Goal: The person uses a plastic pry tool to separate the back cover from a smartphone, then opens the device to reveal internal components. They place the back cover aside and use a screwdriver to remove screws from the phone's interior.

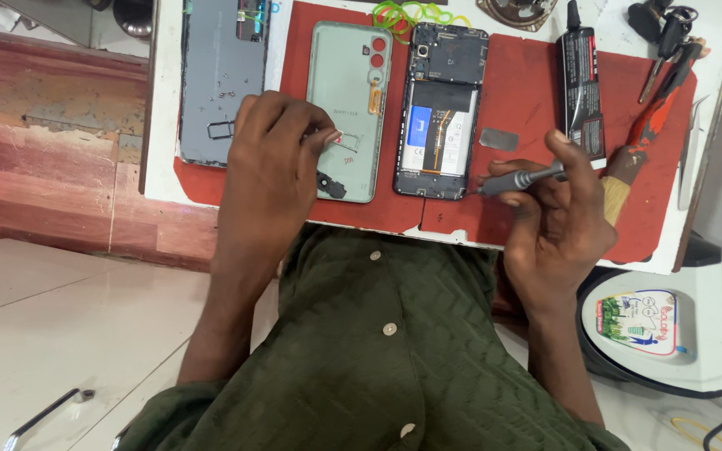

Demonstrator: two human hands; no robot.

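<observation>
Two bare hands at work over a red mat (536, 58) laid on a white table (165, 100). Item one: left hand (273, 159), fingers curled and pinching a small pale part (333, 138) at the fingertips, resting over the lower edge of a pale green back cover (346, 75) that lies inner face up with an orange flex strip near its camera holes. Item two: right hand (557, 217), closed around a slim grey screwdriver (518, 179), thumb on top, tip pointing left toward the bottom right corner of the opened phone (440, 108). Item three: the opened phone, back removed, battery and boards exposed, lying just right of the green cover, near the middle of the mat. Item four: grey phone panel (219, 75) at far left, half on the mat, with small screws scattered on it. Item five: small grey metal plate (499, 139) between phone and right hand. Item six: black glue tube (580, 79), upright on the mat. Item seven: red-handled tool (658, 113), tweezers (691, 146) and keys (666, 25) at far right. Item eight: green rubber bands (411, 12) at the top edge. Dark green buttoned shirt (378, 334) fills the foreground.
</observation>
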